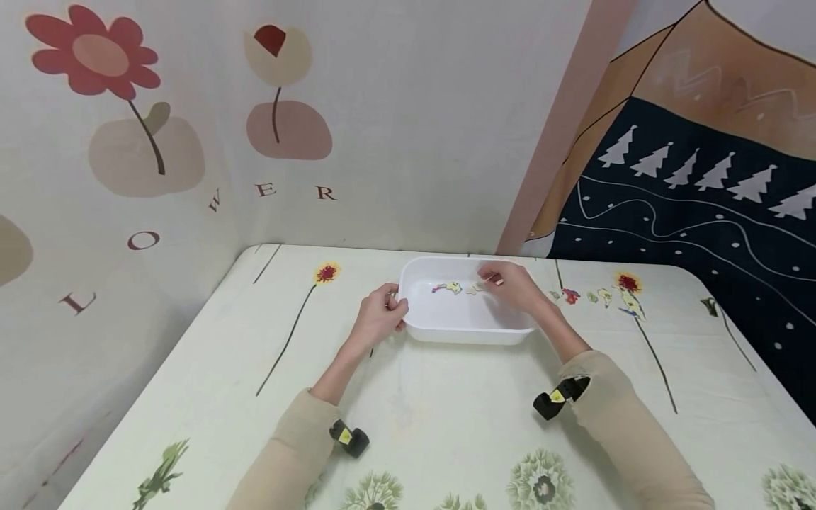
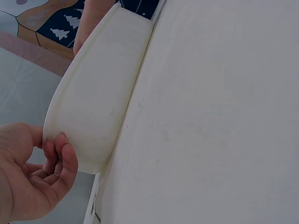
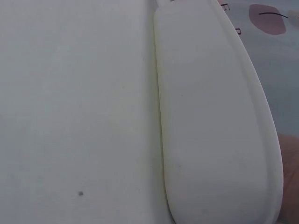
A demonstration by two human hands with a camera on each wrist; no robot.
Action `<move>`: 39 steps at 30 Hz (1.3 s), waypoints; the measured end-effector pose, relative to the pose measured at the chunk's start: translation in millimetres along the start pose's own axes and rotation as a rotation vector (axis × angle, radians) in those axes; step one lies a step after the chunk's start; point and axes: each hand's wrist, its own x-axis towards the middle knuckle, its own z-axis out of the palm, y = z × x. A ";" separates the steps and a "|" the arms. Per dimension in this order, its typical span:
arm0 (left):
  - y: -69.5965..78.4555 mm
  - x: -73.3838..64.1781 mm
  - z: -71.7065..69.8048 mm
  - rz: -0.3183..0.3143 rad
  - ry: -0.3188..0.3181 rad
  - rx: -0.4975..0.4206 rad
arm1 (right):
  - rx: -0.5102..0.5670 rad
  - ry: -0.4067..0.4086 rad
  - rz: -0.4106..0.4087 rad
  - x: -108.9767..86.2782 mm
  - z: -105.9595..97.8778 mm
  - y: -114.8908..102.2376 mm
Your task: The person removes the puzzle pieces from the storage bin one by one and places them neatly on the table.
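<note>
My left hand (image 1: 377, 313) pinches the left rim of a white plastic tray (image 1: 468, 335) between thumb and fingers. In the left wrist view that hand (image 2: 39, 170) grips the same rim beside the tray's outer wall (image 2: 96, 88). Reaching over the tray's right side, my right hand (image 1: 515, 285) has bent fingers and pinches a small pale piece, mostly hidden by the fingers. Inside the tray lie a small multicoloured piece (image 1: 453, 287) and a pale flat piece (image 1: 473, 290), close to the right fingertips. The right wrist view shows mainly the tray's side (image 3: 210, 112); the fingers are hidden there.
Right of the tray, a small red piece (image 1: 570, 296), a pale yellowish piece (image 1: 603, 297) and a yellow-and-blue piece (image 1: 631, 304) lie on the flower-patterned tablecloth (image 1: 446, 404). A patterned curtain (image 1: 408, 127) hangs behind the table.
</note>
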 end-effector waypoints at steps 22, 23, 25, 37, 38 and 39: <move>-2.9 2.2 0.1 0.000 -0.004 0.009 | -0.104 -0.040 -0.023 6.9 13.8 7.4; -3.1 2.3 0.1 0.002 -0.004 0.009 | -0.104 -0.042 -0.019 6.7 13.7 7.3; -3.2 2.4 0.0 0.005 -0.003 0.009 | -0.104 -0.048 -0.001 6.4 13.4 6.8; -2.3 1.4 -0.1 0.003 -0.002 0.001 | -0.012 -0.004 0.039 3.5 10.5 4.0; -2.2 1.3 -0.1 0.003 -0.002 0.000 | -0.013 0.001 0.039 3.5 10.3 4.2; -2.2 1.4 0.0 0.004 -0.002 0.000 | -0.015 0.003 0.047 3.5 10.2 4.1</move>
